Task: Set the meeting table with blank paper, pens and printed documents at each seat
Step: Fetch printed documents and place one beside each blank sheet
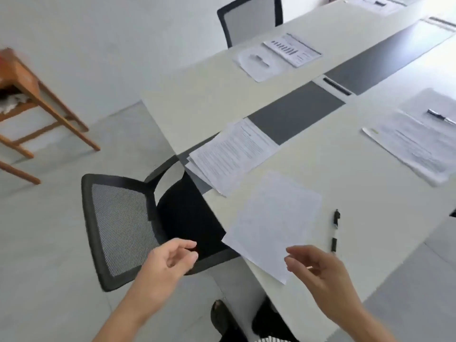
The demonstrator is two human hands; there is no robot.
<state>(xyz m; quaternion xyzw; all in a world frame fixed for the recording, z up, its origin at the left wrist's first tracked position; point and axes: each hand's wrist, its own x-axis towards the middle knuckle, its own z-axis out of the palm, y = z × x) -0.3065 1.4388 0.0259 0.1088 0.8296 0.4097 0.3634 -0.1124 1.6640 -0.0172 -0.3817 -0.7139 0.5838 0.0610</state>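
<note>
**Blank sheet overhangs the edge, both hands empty**

The right hand (318,270) hovers at the near corner of the blank sheet (274,223), fingers loosely curled and holding nothing. Whether the fingertips touch the paper I cannot tell. The left hand (172,255) hangs to the left of the sheet, above the black chair (123,225), also relaxed and empty.

The sheet lies skewed on the worktop (357,193), with its near left side past the edge and over the chair seat. Just right of the sheet, not touching it, lies a pen (335,230). Beyond the sheet's far left corner sits a fanned stack of printed documents (232,156), which also pokes past the worktop's edge.

The seat looks only part set, and the risks come from that overhang. A brush from either hand could tip the sheet onto the chair or the floor. Sliding the sheet rightward to square it could knock the pen and set it rolling. Lifting the top page from the loose stack could drag the pages beneath off the edge.
</note>
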